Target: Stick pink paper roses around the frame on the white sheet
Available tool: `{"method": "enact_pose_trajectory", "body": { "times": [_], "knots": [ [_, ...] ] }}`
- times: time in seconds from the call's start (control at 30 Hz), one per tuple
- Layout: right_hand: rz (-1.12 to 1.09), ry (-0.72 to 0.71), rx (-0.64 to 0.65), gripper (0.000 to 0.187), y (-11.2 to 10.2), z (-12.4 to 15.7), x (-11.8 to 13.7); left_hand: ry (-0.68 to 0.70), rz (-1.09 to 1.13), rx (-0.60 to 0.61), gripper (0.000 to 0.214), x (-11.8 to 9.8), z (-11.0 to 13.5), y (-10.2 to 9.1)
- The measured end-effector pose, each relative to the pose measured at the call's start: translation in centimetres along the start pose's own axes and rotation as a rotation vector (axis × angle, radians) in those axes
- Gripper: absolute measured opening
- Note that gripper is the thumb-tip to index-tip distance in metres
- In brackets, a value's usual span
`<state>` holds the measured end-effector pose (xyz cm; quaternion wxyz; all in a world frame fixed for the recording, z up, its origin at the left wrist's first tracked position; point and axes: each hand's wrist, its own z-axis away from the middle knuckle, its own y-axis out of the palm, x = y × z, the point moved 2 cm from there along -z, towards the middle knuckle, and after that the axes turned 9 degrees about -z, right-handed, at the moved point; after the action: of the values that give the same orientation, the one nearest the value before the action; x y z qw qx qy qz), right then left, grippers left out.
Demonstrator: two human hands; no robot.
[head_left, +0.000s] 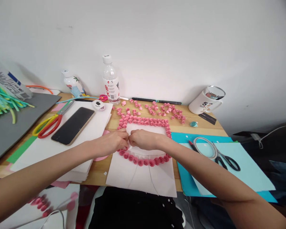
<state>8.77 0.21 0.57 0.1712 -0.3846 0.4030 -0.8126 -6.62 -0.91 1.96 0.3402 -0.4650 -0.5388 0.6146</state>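
My left hand [115,140] and my right hand [141,139] meet fingertip to fingertip over a white sheet [143,173] on the wooden desk [98,173]. Both are closed in a pinch; what they pinch is too small to make out. A ring of small pink rolled paper roses [145,161] is laid out on the sheet around my hands. More loose pink roses [154,109] lie scattered behind it.
A black phone [72,125] lies on a white paper stack, with red-and-yellow scissors [49,124] beside it. Two bottles [111,81] stand by the wall. A white mug [205,101] sits at the right, above blue sheets with black scissors [225,157]. Colored paper strips [2,101] lie at the left.
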Motion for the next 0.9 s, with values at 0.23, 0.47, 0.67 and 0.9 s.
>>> {"method": "enact_pose_trajectory", "body": {
  "times": [0.23, 0.47, 0.67, 0.9],
  "knots": [
    [0.050, 0.029, 0.115, 0.017, -0.9, -1.3, 1.1, -0.066, 0.077, -0.001, 0.029, 0.4, 0.7, 1.1],
    [0.117, 0.122, 0.182, 0.016, -3.1, -1.5, 1.6, -0.571, 0.145, -0.191, 0.016, 2.1, 2.4, 1.4],
    [0.231, 0.055, 0.164, 0.016, -3.2, -2.7, 2.0, -0.841, 0.217, -0.175, 0.014, 2.0, 2.8, 1.5],
    [0.160, 0.173, 0.153, 0.013, -4.4, 0.5, 0.3, -0.777, 0.117, -0.203, 0.016, 1.0, 2.7, 0.7]
  ]
}}
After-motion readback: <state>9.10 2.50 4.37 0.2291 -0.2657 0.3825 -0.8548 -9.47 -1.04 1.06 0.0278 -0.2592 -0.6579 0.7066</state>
